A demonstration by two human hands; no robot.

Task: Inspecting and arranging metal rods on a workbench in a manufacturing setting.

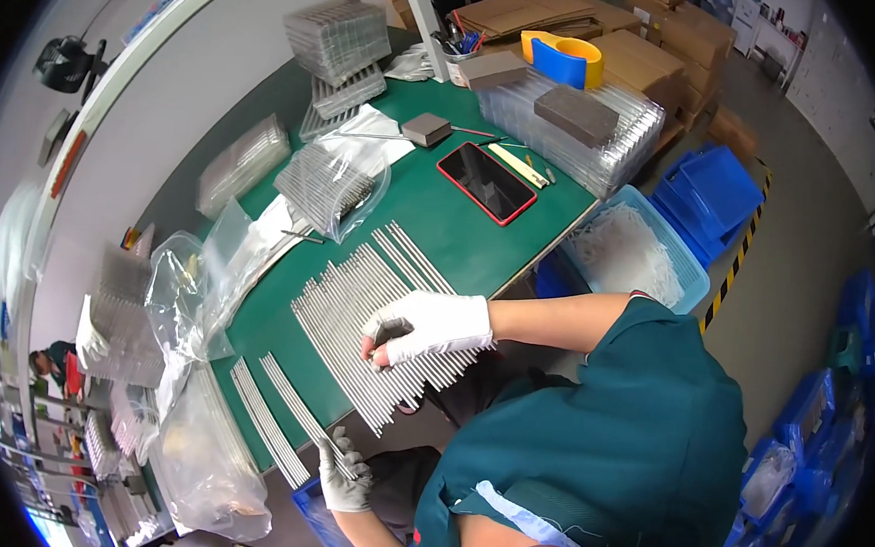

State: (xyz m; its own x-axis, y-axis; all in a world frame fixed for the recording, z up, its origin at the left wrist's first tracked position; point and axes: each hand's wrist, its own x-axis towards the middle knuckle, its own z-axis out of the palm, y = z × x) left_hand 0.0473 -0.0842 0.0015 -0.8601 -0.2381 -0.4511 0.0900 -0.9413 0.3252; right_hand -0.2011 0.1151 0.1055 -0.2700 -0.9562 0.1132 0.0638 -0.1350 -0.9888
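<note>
A wide row of thin silver metal rods [345, 313] lies side by side on the green table, its near ends reaching past the front edge. Over the row is my right hand [434, 328] in a white glove with bare fingertips. Its thumb and fingers are closed together against the rods, and whatever they pinch is too small to make out. My gloved left hand [345, 475] grips the near end of a small bundle of metal rods [294, 400] at the table's edge. Beside that bundle, another narrow group of rods [266, 425] lies on the table.
A phone [488, 183] with a red edge lies at the back right. Clear plastic trays [567, 121] carry grey blocks [575, 116] and a tape dispenser [571, 61]. Bagged rods [333, 187] and plastic bags [211, 460] lie to the left. A blue basket [683, 274] stands right of the table.
</note>
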